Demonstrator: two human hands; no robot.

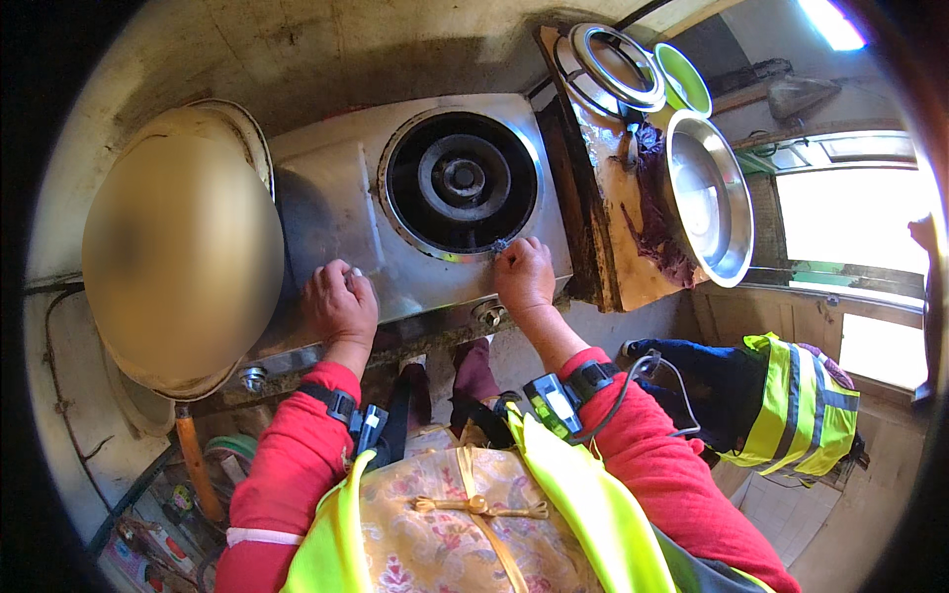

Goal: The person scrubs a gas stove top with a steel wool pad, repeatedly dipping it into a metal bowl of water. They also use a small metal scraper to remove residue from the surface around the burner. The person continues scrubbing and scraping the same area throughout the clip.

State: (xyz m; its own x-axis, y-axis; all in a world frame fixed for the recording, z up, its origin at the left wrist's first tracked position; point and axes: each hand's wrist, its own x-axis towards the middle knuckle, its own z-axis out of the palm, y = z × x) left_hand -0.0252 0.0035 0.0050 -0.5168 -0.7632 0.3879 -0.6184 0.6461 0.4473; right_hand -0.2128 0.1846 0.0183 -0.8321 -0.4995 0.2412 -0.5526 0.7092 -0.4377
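A two-burner gas stove with a metal top (334, 222) lies before me. My right hand (525, 274) is closed on a small grey scouring pad (501, 245), which shows past its fingers at the front rim of the open round burner (464, 178). My left hand (342, 300) rests with curled fingers at the stove's front left part; a small pale thing shows by its fingertips, and whether it holds anything is unclear. Left of that hand, a large pan with a wooden handle (194, 459) stands over the other side of the stove, topped by a rounded, blurred surface (182, 244).
At right, a wooden table (630, 274) bears a steel basin (741, 222), a dark purple cloth (656, 215), a metal ring (582, 44) and a green bowl (700, 78). Another person in a yellow reflective vest (801, 408) is at lower right. Stove knobs (489, 313) line the front edge.
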